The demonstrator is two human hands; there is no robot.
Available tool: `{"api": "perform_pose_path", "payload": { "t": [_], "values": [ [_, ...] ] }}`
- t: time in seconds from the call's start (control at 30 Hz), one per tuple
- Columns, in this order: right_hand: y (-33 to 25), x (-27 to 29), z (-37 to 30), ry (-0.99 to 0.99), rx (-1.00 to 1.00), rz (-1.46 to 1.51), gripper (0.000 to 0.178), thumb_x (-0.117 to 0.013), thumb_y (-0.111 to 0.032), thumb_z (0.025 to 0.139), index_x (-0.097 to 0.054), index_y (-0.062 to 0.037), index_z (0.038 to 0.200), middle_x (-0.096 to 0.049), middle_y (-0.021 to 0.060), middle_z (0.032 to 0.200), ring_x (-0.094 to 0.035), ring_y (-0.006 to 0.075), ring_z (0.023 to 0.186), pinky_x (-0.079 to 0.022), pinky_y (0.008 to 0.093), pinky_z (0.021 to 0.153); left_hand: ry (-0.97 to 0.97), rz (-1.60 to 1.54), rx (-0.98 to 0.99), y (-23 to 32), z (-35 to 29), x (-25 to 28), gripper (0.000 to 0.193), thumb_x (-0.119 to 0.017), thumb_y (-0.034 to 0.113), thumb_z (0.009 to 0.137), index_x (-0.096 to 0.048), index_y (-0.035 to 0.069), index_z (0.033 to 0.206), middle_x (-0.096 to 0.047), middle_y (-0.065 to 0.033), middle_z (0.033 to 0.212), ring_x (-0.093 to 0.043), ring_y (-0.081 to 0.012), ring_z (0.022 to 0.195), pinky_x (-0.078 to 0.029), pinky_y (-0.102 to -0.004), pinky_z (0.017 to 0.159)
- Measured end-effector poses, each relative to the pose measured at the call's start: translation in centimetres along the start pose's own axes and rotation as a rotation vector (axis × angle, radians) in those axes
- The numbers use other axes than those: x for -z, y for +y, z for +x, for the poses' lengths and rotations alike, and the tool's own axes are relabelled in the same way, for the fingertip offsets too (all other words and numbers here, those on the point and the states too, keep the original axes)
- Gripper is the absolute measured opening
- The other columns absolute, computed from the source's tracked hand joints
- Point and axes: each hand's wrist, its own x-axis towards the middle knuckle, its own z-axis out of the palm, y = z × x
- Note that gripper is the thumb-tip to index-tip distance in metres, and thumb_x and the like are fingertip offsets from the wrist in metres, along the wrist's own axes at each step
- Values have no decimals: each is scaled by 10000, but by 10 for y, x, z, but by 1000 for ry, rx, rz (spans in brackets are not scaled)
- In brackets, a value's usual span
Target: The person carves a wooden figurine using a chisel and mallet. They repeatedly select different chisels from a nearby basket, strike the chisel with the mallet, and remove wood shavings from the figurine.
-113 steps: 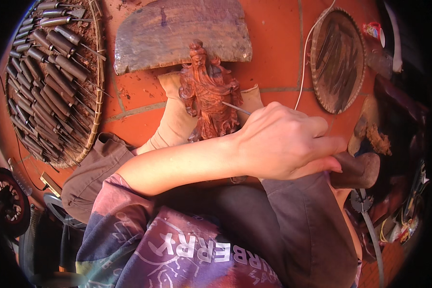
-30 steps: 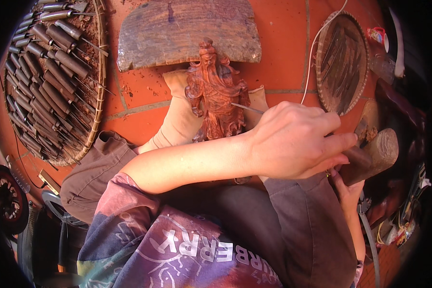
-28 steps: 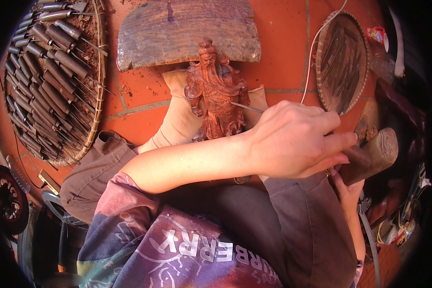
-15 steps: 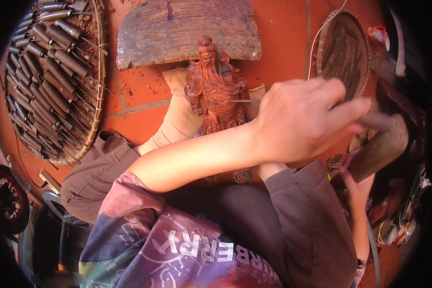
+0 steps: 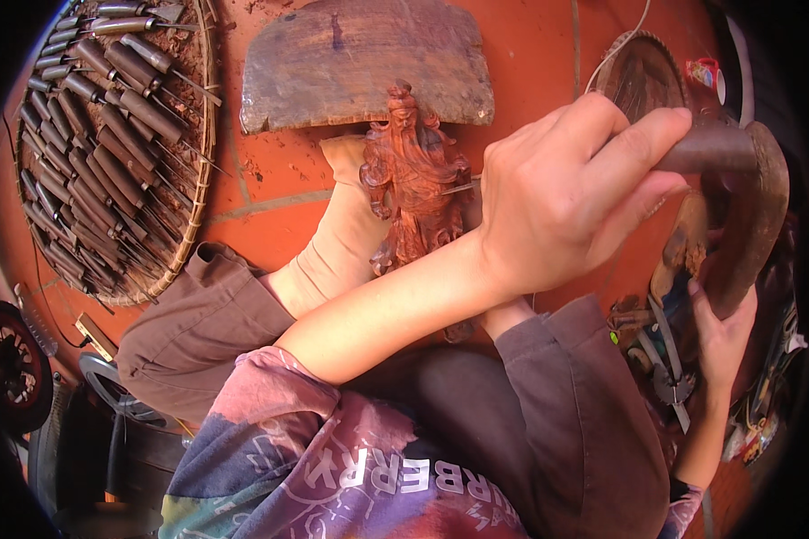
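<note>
A reddish-brown carved wooden figure (image 5: 412, 166) of a bearded person in robes lies in front of me, its head against a worn wooden block. My left hand (image 5: 580, 184) is closed around a carving chisel (image 5: 721, 149). The chisel's thin blade reaches left to the figure's side, and its dark handle sticks out to the right. At the right, my right hand (image 5: 726, 323) grips a curved wooden mallet (image 5: 748, 238) by its lower part. The mallet's upper end meets or overlaps the end of the chisel handle. My left forearm hides the figure's lower part.
A round woven tray (image 5: 208, 135) with several chisels stands at the left. The worn wooden block (image 5: 368, 67) lies beyond the figure. A smaller basket (image 5: 643, 72) is at the far right. Metal tools (image 5: 670, 382) lie beside my right knee. My bent legs flank the figure.
The mallet and right hand have moved right and slightly up. The chisel handle has swung upward, staying in my left hand. The whole view has shifted a little.
</note>
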Motion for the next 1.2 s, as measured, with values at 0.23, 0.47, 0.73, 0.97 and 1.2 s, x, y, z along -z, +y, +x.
{"api": "perform_pose_path", "payload": {
  "t": [0.23,0.47,0.73,0.97,1.2],
  "values": [
    [28,-3,18,5,33,98,440,-684,-38,787,-528,-42,1198,-539,20,990,-509,113,897,-414,257,839,-242,-102,12,36,-4,12,441,-714,260,782,-632,68,1171,-480,-40,780,-540,-193,627,-448,-323,507],
    [29,-10,60,-168,83,129,455,-709,-31,755,-555,-35,1183,-558,5,951,-527,105,871,-443,257,795,-635,-185,273,56,-15,29,438,-722,227,820,-640,61,1217,-544,-42,807,-582,-208,611,-471,-318,516],
    [-5,-40,65,-460,-60,229,388,-747,20,710,-548,-36,1039,-572,-2,851,-560,80,763,-465,243,706,-784,-141,392,64,-32,48,392,-686,227,877,-614,57,1223,-575,-80,834,-634,-265,695,-522,-367,597],
    [-24,-34,5,-533,325,77,424,-783,-69,645,-597,-21,1023,-649,127,882,-682,289,852,-512,363,767,-901,-95,642,67,-46,116,297,-597,157,941,-530,12,1192,-622,-166,946,-651,-363,870,-524,-420,731],
    [-54,-45,-28,-694,522,-118,311,-770,-86,612,-590,-54,864,-629,144,771,-632,376,772,-495,419,674,-610,399,622,39,-26,208,220,-602,142,947,-506,14,1098,-652,-112,684,-645,-254,585,-471,-343,549]
  ]
}}
